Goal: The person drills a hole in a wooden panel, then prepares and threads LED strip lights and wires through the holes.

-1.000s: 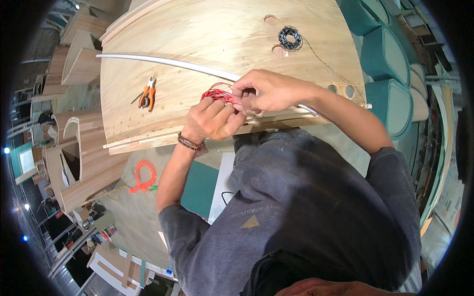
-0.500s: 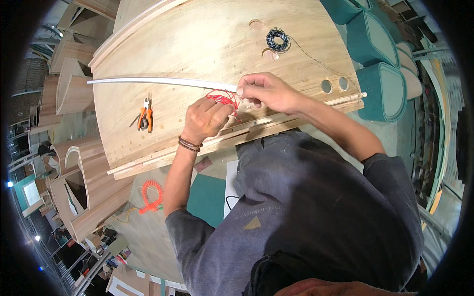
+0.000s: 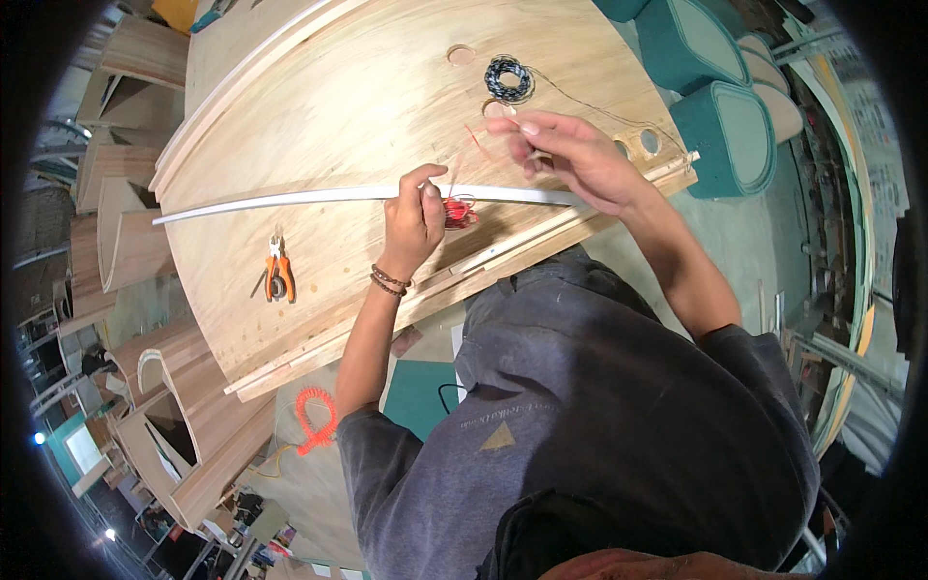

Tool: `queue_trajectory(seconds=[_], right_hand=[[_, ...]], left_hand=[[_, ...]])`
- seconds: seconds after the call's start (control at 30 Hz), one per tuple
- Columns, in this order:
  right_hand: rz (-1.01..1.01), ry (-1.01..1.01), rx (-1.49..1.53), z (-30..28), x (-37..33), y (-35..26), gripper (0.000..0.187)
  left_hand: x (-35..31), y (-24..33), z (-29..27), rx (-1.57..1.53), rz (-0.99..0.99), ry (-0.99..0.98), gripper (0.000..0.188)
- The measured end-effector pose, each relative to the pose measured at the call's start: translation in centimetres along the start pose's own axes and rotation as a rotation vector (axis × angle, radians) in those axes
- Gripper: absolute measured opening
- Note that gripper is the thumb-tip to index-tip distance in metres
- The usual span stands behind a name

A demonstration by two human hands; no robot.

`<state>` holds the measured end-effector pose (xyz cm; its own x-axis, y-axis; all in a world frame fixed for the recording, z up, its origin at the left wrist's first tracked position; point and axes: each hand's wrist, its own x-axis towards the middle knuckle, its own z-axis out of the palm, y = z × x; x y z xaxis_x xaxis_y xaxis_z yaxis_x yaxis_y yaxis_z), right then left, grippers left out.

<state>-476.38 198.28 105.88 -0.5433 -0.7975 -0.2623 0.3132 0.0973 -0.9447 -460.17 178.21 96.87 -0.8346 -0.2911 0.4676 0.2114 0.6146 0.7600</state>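
Nearest the grey-shirted body, the left hand point(image 3: 411, 220) is clutching a small tangled bundle of red wire point(image 3: 458, 211) against the long white plastic strip point(image 3: 319, 196) lying across the curved plywood panel point(image 3: 338, 106). Further out, the right hand point(image 3: 570, 155) is pinching a thin red strand point(image 3: 474, 145), fingers closed on it, drawing it upward. Pulled too hard, that strand could well snag in the bundle — or snap. Orange-handled pliers point(image 3: 278, 275) are lying to the left; beyond, a black wire coil point(image 3: 507, 77)
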Motion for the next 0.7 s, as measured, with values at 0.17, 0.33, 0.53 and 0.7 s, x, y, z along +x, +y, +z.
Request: queue_trajectory(seconds=[0.17, 0.33, 0.53, 0.7], right_hand=[[-0.339, 0.386, -0.551, 2.8, -1.4, -0.4, 0.036], [-0.131, 0.283, -0.583, 5.4, -1.7, 2.4, 0.032], [-0.163, 0.458, -0.392, 5.5, -1.1, 5.1, 0.027], [-0.191, 0.441, -0.585, 3.6, -1.8, 7.1, 0.015]], left_hand=[[1.4, 1.4, 2.2, -0.106, -0.192, 0.143, 0.023], [2.0, 2.1, 3.7, -0.060, -0.182, 0.086, 0.028], [1.6, 1.7, 5.3, 0.072, -0.065, -0.057, 0.044], [1.5, 1.4, 7.3, 0.015, -0.094, -0.137, 0.049]])
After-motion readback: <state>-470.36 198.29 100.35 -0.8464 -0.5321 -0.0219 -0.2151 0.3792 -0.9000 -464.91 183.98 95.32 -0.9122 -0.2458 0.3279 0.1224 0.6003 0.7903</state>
